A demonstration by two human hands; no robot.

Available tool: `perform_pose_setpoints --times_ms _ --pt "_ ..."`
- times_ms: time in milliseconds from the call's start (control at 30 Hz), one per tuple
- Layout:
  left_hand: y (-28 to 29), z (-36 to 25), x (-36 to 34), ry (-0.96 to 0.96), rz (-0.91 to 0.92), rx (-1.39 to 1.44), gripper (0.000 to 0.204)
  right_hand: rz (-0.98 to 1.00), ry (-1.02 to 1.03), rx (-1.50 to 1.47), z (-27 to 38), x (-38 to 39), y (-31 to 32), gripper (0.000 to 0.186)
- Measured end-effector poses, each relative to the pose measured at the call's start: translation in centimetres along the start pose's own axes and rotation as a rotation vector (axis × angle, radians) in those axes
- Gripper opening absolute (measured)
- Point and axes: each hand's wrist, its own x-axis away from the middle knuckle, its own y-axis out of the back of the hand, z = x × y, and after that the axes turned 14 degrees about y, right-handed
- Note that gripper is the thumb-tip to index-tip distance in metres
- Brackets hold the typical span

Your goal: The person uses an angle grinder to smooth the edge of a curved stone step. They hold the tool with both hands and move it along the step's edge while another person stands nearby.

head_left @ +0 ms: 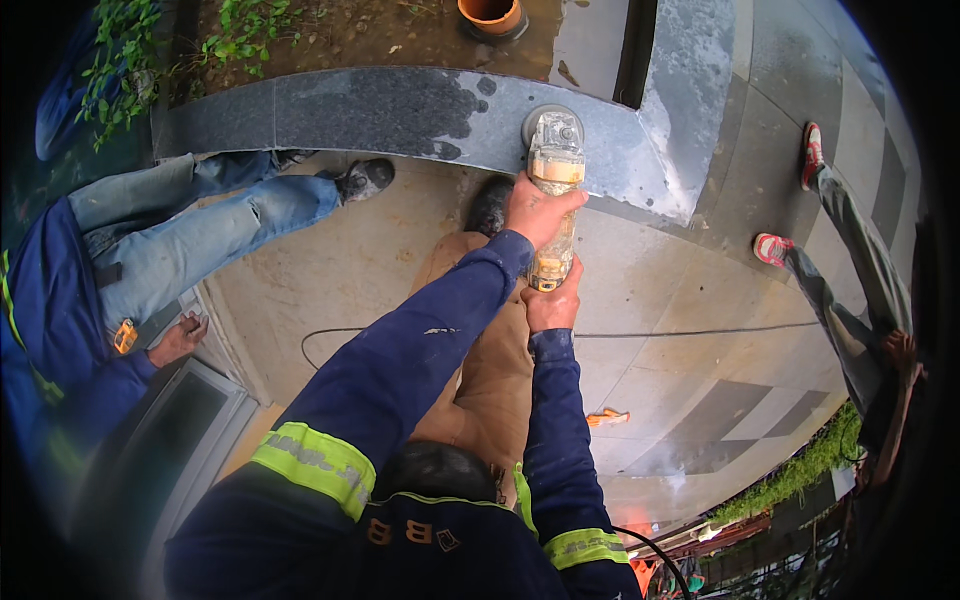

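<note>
Both my hands are closed around a worn, dust-caked angle grinder (557, 165) with yellow parts. My left hand (540, 208) wraps its body just behind the yellow band. Lower down, my right hand (553, 302) grips the rear end. The grinder's round disc (532, 122) lies over the top of a grey stone ledge (370, 105); whether it spins I cannot tell. Dark wet patches mark the ledge to the left of the disc, and pale dust or residue shows to its right.
Beyond the ledge are muddy water, an orange pipe (492, 14) and leafy plants (245, 30). A person in jeans (240, 215) sits at left; another in red shoes (773, 249) stands at right. A dark cable (690, 333) crosses the floor near an orange object (607, 417).
</note>
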Motion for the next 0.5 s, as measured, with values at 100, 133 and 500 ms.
perform_pose_setpoints --times_ms 100,133,500 --pt "-0.3 0.1 0.6 -0.009 0.005 -0.084 0.057 -0.002 -0.052 -0.022 0.9 0.7 0.3 0.085" --pt "-0.2 0.2 1.0 -0.005 -0.012 -0.085 0.054 0.008 -0.052 -0.020 0.7 1.1 0.4 0.085" --pt "-0.5 -0.9 -0.1 0.020 0.001 -0.061 0.069 -0.004 0.009 -0.017 0.6 -0.4 0.0 0.085"
